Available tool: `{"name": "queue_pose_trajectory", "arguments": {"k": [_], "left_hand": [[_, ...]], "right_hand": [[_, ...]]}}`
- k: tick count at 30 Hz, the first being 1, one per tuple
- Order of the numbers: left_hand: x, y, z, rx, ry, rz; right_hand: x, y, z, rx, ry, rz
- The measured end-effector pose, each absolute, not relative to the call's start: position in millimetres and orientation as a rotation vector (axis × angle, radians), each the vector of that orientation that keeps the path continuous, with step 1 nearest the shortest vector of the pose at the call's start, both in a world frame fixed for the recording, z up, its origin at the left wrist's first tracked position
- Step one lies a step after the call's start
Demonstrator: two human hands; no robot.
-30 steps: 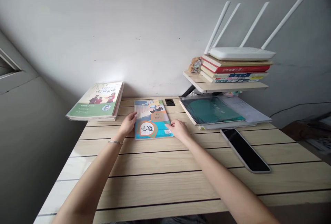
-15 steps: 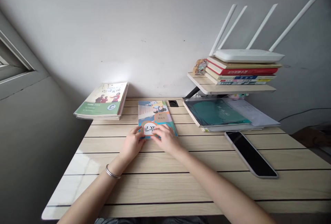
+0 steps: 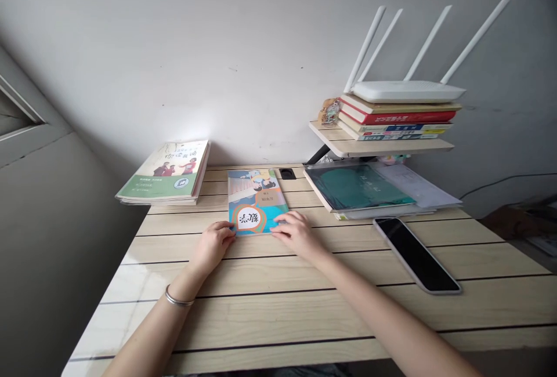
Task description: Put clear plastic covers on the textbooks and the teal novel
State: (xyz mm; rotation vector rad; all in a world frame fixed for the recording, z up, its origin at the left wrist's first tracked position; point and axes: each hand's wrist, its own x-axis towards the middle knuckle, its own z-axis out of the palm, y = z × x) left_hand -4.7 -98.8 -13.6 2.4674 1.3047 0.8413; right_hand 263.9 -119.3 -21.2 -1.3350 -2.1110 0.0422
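A schoolbook (image 3: 256, 200) with a blue, teal and orange cover and a round white title label lies flat on the light wood desk (image 3: 278, 307). My left hand (image 3: 213, 245) rests at the book's lower left corner, with its fingertips touching the edge. My right hand (image 3: 296, 234) lies at the lower right corner, with its fingers on the cover. Neither hand lifts the book. A metal bangle (image 3: 178, 300) circles my left wrist.
A stack of green-covered books (image 3: 163, 174) overhangs the desk's left edge. To the right lie a dark teal folder (image 3: 357, 187) on papers and a black-screened phone (image 3: 415, 255). Above them, a wall shelf (image 3: 378, 146) holds books and a white router (image 3: 407, 91).
My hands have drawn apart and back from the middle of the cover's lower part to its lower corners, uncovering the round label. The view has shifted slightly.
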Motion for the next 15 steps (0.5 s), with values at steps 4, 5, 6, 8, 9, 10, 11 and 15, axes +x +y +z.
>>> {"name": "queue_pose_trajectory", "arguments": {"k": [4,5,6,8,9,10,11,15], "left_hand": [[-9.8,-98.2,-10.8,2.437,1.319,0.808],[-10.4,-97.8,-10.7,2.437,1.313,0.812],[-10.9,-97.4,-10.8,2.438,1.304,0.819],[-11.6,-96.6,-11.7,2.438,1.282,0.837],[-11.8,-96.3,-12.3,2.435,1.272,0.847],[-12.1,-96.1,-12.8,2.431,1.263,0.857],[-12.4,-95.9,-13.2,2.424,1.256,0.865],[-12.7,-96.0,-12.9,2.393,1.253,0.882]], "right_hand": [[303.7,-126.9,-24.1,-1.484,-2.024,0.051],[309.4,-128.0,-25.6,-1.498,-2.007,0.065],[313.2,-128.6,-27.3,-1.506,-1.993,0.079],[316.6,-128.6,-31.1,-1.510,-1.970,0.099],[316.8,-128.3,-32.9,-1.516,-1.967,0.105],[316.5,-127.8,-34.4,-1.527,-1.965,0.108],[316.1,-127.4,-35.6,-1.541,-1.967,0.113],[315.5,-127.2,-36.1,-1.579,-1.980,0.142]]}}
